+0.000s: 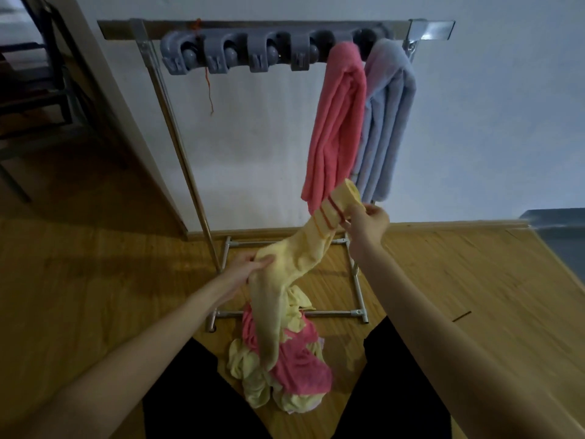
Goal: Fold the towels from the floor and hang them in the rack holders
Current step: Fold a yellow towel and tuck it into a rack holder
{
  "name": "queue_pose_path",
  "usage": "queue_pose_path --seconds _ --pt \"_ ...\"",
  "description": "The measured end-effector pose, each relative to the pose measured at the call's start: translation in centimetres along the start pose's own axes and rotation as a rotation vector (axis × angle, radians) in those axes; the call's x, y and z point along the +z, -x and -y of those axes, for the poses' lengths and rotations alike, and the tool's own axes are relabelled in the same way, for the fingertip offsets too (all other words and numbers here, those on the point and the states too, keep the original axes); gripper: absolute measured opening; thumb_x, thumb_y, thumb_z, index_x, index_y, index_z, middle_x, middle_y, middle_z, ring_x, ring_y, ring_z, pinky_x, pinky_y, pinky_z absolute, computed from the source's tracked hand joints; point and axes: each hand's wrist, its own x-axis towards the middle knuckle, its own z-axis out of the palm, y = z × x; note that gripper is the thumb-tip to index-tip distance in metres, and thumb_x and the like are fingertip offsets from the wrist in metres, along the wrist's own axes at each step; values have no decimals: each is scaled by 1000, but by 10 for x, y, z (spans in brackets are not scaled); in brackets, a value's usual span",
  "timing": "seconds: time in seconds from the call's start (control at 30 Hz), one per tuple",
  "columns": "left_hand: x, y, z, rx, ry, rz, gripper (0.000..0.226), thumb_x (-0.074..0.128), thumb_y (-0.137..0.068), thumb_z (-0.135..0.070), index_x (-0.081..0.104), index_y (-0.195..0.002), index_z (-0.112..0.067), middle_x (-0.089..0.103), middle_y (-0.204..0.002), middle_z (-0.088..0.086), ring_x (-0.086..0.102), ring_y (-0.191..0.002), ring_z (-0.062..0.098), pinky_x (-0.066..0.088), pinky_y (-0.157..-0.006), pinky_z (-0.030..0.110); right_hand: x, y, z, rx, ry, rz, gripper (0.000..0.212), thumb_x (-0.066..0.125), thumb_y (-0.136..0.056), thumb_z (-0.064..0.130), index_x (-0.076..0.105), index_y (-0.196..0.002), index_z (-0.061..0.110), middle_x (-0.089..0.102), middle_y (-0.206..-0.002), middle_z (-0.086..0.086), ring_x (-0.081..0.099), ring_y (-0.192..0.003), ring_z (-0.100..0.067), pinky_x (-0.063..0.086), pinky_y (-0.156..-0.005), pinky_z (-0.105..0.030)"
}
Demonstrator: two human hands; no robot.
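Wooden plank floor (95,280) runs up to a pale wall, where a metal rack (177,128) carries a row of grey plastic holders (234,52). Four holders on the left hang free; a folded pink towel (335,128) and a folded lilac towel (386,122) fill the right ones, touching. Both hands grip a long yellow towel with red stripes (294,258): the right hand (367,220) pinches its striped end, the left hand (247,267) its middle. Its tail drops onto a crumpled heap of yellow and pink towels (285,365) between the person's knees.

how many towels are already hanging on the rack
2: a pink towel and a pale blue towel beside it, both at the rack's right end.
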Motion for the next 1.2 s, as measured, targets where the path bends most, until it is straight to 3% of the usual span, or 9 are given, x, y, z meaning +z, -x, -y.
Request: queue_pose_path --seconds 0.1,0.23,0.3,0.43,0.5,0.63,0.83,1.03,1.2 --pt "-6 4 -32 184 -128 -58 8 70 -83 -28 73 -85 -20 73 -81 -6 67 -87 19 54 -77 27 -18 -5 -42 144 253 20 13 58 -75 0 55 -87 3 59 -86 -13 62 -80 -26 57 -71 -38" --pt "-8 22 -82 346 -428 91 31 70 -85 -18 61 -55 -22 47 -49 -14 46 -50 1 33 -48 13 -32 4 -85 299 557 273 37 65 -76 -6 51 -109 3 55 -98 -13 58 -84 -21 54 -61 -32" --pt "-9 32 -103 345 -590 223 25 71 -84 -18 64 -60 -17 48 -52 -12 46 -50 2 33 -49 13 -38 9 -91 275 767 451 50 72 -76 0 48 -120 4 53 -106 -10 54 -87 -16 48 -60 -25" --pt "-10 46 -125 293 -727 410 21 69 -86 -21 72 -91 0 67 -82 16 64 -75 23 47 -62 25 -41 14 -86 15 1248 801 74 75 -76 10 36 -139 7 43 -137 -13 45 -125 -27 46 -96 -36" --pt "-8 49 -129 283 -752 478 14 69 -86 -20 73 -90 -7 69 -78 6 65 -71 15 47 -58 17 -30 24 -72 -168 1014 864 68 66 -79 4 37 -140 8 44 -139 -12 42 -131 -27 42 -104 -41" --pt "-5 47 -131 278 -742 501 16 69 -85 -19 73 -91 -6 68 -76 -1 63 -68 9 46 -57 16 -14 43 -35 -108 405 1102 58 55 -72 -10 53 -128 4 60 -125 -13 56 -120 -25 47 -102 -42" --pt "-11 48 -132 284 -710 496 24 69 -81 -26 73 -91 -5 68 -79 6 64 -73 17 48 -60 22 -6 49 -22 100 392 1362 50 59 -80 6 48 -126 -13 49 -128 -36 46 -122 -50 30 -108 -62" --pt "-19 48 -120 280 -656 483 35 70 -76 -34 72 -86 0 62 -73 9 57 -67 22 39 -57 25 -12 43 -1 41 436 1336 9 66 -86 14 67 -92 9 67 -87 1 63 -83 -11 49 -73 -24" --pt "-27 45 -108 281 -565 489 34 74 -70 -54 77 -75 -20 66 -66 1 60 -60 10 40 -53 14 -25 28 13 55 395 1311 24 65 -85 12 45 -72 13 42 -69 -1 44 -64 -12 35 -59 -20"
